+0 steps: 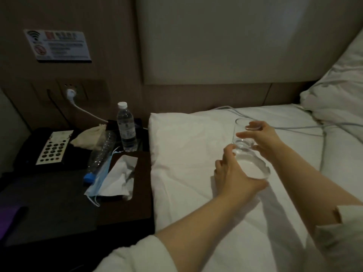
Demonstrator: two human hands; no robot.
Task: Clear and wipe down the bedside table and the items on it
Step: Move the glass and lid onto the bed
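Over the bed point(176, 144) | right hand point(264, 139) fingers pinch upright glass point(242, 134); left hand point(233, 169) curls round tilted glass point(253, 167) | set both well apart, upright | bedside table point(59, 209) remains cluttered, unwiped.

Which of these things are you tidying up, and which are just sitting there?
Part of the job:
- glasses held over the bed by the left hand and right hand
- bedside table
- standing water bottle
- empty bottle lying down
- face mask
- tissue
- phone
- small cloth bag

Just there:
- pillow
- wall sign
- plug in the wall socket
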